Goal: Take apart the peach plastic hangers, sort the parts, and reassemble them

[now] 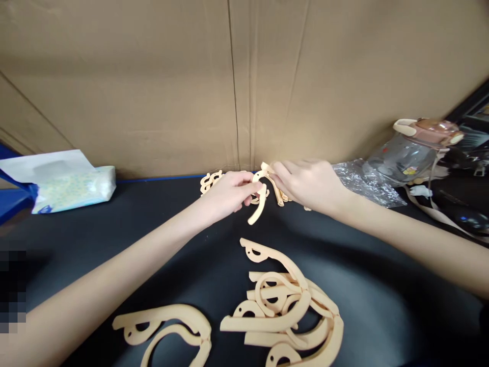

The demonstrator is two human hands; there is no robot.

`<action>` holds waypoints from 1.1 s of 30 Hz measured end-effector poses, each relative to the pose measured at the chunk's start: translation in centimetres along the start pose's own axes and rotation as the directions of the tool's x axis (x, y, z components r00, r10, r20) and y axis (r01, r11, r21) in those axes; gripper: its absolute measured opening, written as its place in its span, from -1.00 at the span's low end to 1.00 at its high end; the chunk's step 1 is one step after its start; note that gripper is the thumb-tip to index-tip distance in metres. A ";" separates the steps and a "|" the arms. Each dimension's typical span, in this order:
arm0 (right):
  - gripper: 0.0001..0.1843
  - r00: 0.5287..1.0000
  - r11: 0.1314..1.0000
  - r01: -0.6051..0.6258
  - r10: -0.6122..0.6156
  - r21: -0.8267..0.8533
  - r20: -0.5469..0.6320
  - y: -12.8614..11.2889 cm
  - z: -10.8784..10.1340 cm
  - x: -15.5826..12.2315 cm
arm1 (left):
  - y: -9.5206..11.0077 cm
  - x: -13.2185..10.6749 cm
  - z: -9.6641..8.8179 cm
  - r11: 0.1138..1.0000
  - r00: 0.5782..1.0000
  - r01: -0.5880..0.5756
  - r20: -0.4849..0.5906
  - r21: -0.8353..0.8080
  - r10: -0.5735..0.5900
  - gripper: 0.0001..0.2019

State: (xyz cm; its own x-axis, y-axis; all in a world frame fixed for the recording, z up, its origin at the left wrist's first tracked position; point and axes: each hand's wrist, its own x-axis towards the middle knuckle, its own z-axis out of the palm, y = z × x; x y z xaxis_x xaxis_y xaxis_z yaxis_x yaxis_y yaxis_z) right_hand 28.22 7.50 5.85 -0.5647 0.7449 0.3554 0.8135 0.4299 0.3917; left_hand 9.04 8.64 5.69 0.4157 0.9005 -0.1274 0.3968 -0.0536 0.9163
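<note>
My left hand point(229, 192) pinches a curved beige wooden piece point(259, 204) whose lower end hangs over the black table point(76, 255). My right hand point(305, 184), fingers closed, grips the upper end of the same piece and touches a small heap of beige pieces point(280, 196) against the cardboard wall. A few more small pieces point(210, 181) lie just left of my left hand. Nearer to me lies a pile of several large curved beige pieces point(284, 311), and two more curved pieces point(168, 326) lie at its left.
A cardboard wall point(229, 76) closes off the back. A tissue pack point(72, 186) sits at far left. At right are a crumpled clear plastic bag point(362, 183), a drinking bottle with a pink lid point(412, 150) and a strap point(439, 214).
</note>
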 end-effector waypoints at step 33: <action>-0.79 0.707 0.393 -0.457 0.705 0.798 0.058 7.6 6.4 -3.2 | -7.0 2.5 -7.0 0.894 0.898 0.193 -0.439 0.405 0.005 -0.68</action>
State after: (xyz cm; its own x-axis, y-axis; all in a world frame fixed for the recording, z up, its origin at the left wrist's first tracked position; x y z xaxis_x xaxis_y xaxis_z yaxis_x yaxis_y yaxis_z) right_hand 37.09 11.63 2.20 0.1827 0.8589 0.4785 0.6884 0.2357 -0.6860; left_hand 1.54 14.27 1.68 0.0160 0.9982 0.0571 0.7666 -0.0489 0.6403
